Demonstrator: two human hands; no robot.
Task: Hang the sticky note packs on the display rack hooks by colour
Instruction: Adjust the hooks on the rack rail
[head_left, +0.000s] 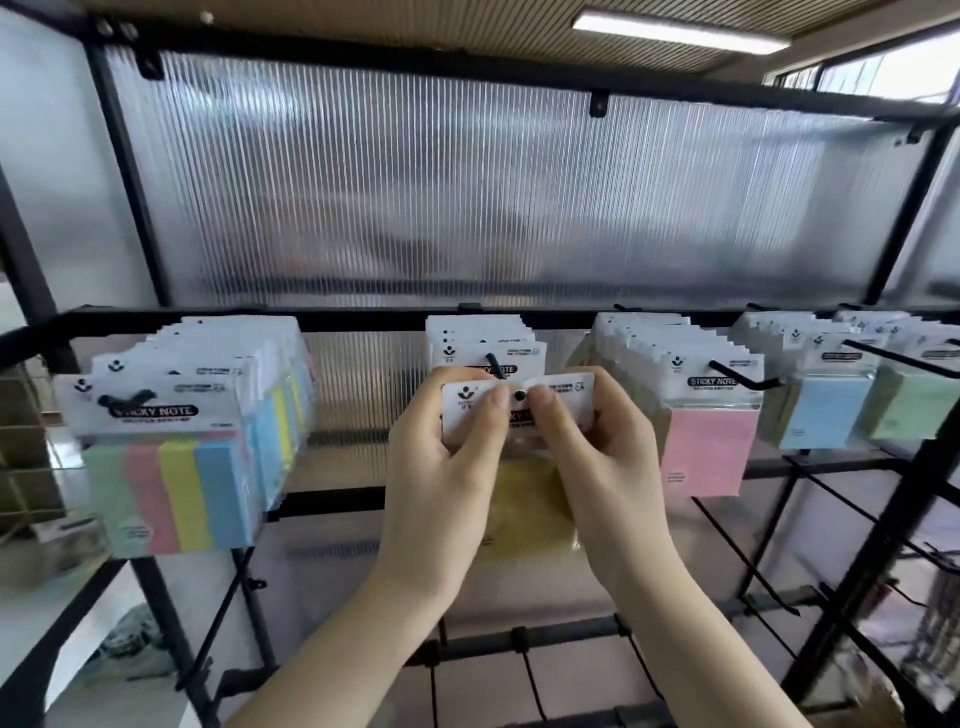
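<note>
Both hands hold one yellow sticky note pack (530, 509) by its white header card, just in front of the middle hook (496, 366). My left hand (441, 467) pinches the card's left side, and my right hand (602, 462) pinches its right side. The card's round hole sits between my two thumbs, below the hook's tip. Several yellow packs (467, 338) hang behind on that hook. Multicolour packs (182, 467) fill the left hook, pink packs (706, 447) hang to the right, then blue packs (821, 410) and green packs (914, 405).
The black rack frame (363, 317) carries a ribbed translucent back panel (467, 197). Bare black hooks (893, 358) stick out towards me at the right and on lower rails. Cardboard boxes (21, 447) stand at the far left.
</note>
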